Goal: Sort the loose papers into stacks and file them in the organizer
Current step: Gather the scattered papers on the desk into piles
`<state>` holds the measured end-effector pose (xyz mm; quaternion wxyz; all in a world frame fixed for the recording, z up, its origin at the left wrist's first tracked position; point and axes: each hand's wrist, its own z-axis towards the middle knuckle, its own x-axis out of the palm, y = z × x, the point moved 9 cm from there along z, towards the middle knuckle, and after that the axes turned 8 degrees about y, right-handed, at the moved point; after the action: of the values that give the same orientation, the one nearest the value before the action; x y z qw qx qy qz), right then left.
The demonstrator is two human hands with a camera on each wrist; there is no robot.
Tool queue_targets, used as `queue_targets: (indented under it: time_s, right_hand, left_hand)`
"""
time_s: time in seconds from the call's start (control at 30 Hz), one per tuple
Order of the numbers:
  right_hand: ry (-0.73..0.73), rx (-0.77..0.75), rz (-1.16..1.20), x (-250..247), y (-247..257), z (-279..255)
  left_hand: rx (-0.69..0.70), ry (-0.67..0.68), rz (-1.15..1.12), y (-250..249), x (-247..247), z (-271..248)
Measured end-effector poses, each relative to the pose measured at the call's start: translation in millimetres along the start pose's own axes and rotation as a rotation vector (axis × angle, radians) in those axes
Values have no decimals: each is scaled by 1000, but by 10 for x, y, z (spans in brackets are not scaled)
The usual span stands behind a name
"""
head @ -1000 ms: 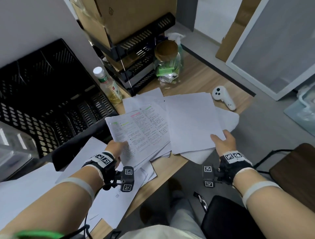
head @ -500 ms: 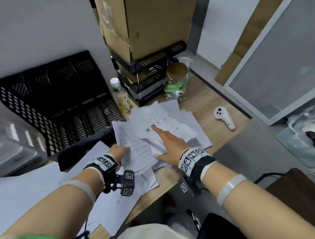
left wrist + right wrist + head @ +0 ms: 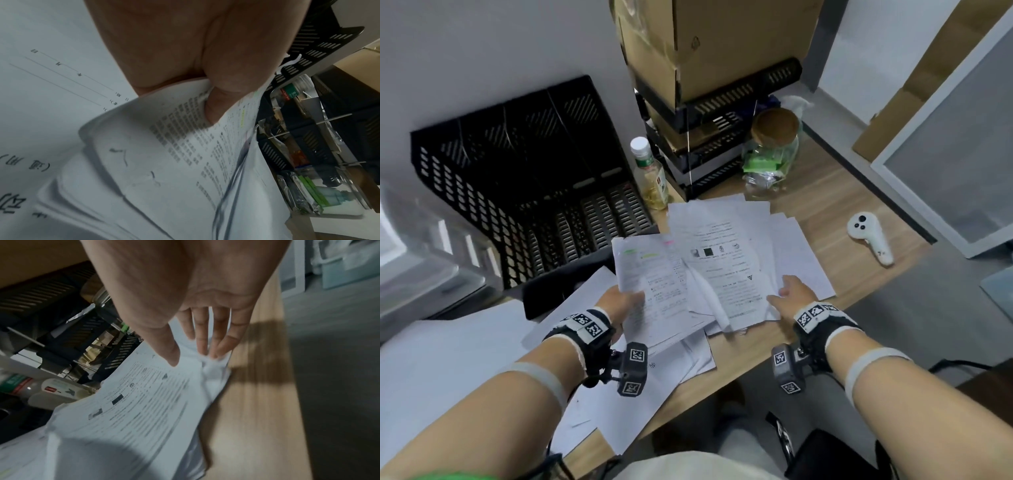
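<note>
Loose printed papers (image 3: pixel 726 260) lie fanned across the middle of the wooden desk (image 3: pixel 832 192). My left hand (image 3: pixel 619 301) pinches the near-left corner of a bundle of printed sheets (image 3: pixel 185 146) with highlighter marks, thumb on top. My right hand (image 3: pixel 787 294) reaches with straight fingers (image 3: pixel 205 337) to the right edge of the pile (image 3: pixel 154 402), thumb over the top sheet and fingertips at its corner. The black mesh organizer (image 3: pixel 524 192) with upright slots stands at the back left against the wall.
A drink bottle (image 3: pixel 650 174) stands beside the organizer. Black stacked trays (image 3: pixel 722 150) carry a cardboard box (image 3: pixel 709 44). A glass jar (image 3: pixel 774 154) sits behind the papers, a white controller (image 3: pixel 869 240) to the right. More sheets (image 3: pixel 465 349) cover the near-left desk.
My right hand set down the sheets it held a second ago, pressed the middle of the pile, then drew back to the pile's right edge. The left hand kept its bundle.
</note>
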<state>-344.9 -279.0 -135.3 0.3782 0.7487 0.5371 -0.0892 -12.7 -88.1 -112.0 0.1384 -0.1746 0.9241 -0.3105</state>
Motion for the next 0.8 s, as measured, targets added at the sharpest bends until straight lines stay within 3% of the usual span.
queue_targets:
  time_s: [0.1, 0.17, 0.23, 0.3, 0.37, 0.47, 0.6, 0.7, 0.8]
  right_hand:
    - [119, -120, 7, 177, 211, 50]
    - [-46, -130, -65, -56, 264, 87]
    - [-259, 20, -116, -425, 112, 77]
    - [-274, 221, -114, -609, -142, 70]
    - [-223, 304, -80, -641, -298, 91]
    - [-228, 141, 16, -629, -165, 85]
    - [-345, -268, -184, -523, 503, -261]
    - [-225, -524, -380, -145, 932, -464]
    - [-144, -607, -620, 139, 1082, -516]
  left_hand:
    - [36, -45, 26, -108, -61, 4]
    - [54, -67, 54, -188, -88, 14]
    - [62, -83, 81, -229, -103, 24]
    - [70, -88, 90, -229, -102, 50]
    - [65, -84, 93, -181, -82, 94]
    - [43, -72, 91, -98, -10, 144]
    - [12, -77, 86, -50, 93, 179]
    - [0, -86, 90, 2, 109, 248]
    - [-13, -105, 100, 17, 92, 267]
